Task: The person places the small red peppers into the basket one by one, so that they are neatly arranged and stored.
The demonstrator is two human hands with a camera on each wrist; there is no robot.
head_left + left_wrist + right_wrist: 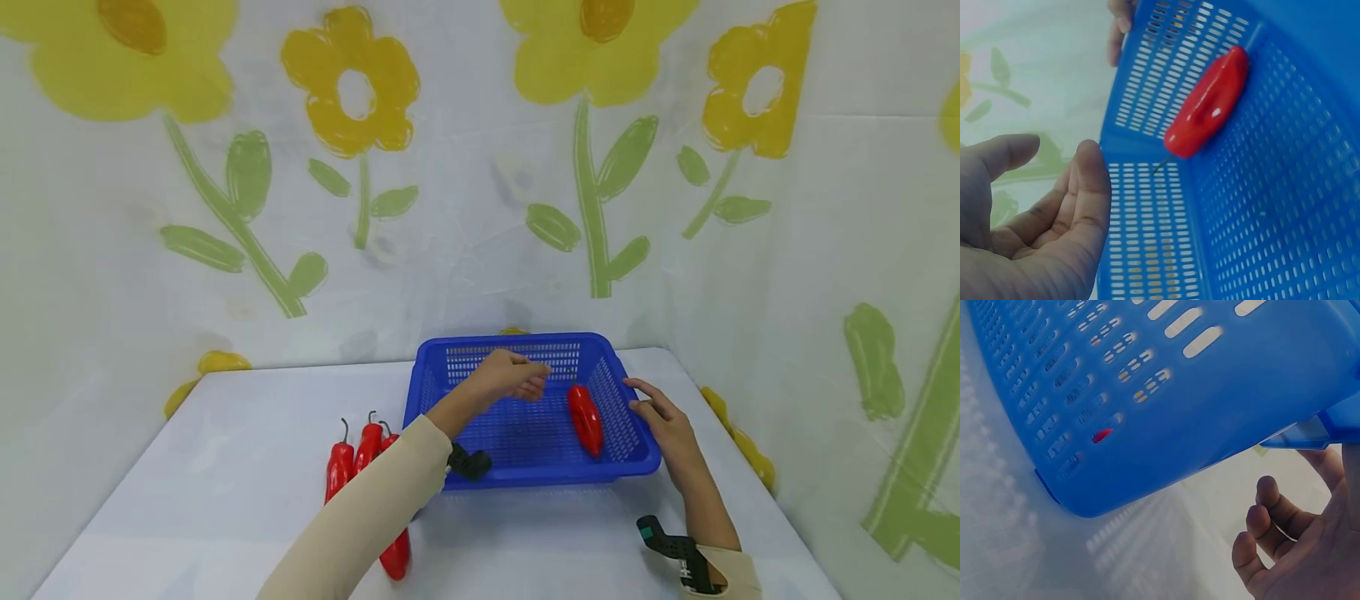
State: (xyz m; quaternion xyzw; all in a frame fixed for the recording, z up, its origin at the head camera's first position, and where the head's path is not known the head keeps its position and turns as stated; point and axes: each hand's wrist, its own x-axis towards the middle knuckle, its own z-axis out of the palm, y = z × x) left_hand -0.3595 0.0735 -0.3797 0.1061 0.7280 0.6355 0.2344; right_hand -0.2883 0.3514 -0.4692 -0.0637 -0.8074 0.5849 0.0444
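Observation:
A blue plastic basket with slotted walls stands on the white table. One glossy red chili pepper lies in its right part; its stem shows in the left wrist view. My left hand hovers over the basket. Nothing lies between its thumb and fingers, which stand apart in the left wrist view. At the right rim, my right hand holds the basket edge with thumb and index finger. Its other fingers hang loosely curled outside the wall, partly below the rim.
Several red chili peppers lie left of the basket, partly hidden behind my left sleeve. A white cloth with yellow flowers hangs behind the table. A black camera mount sits on my right wrist.

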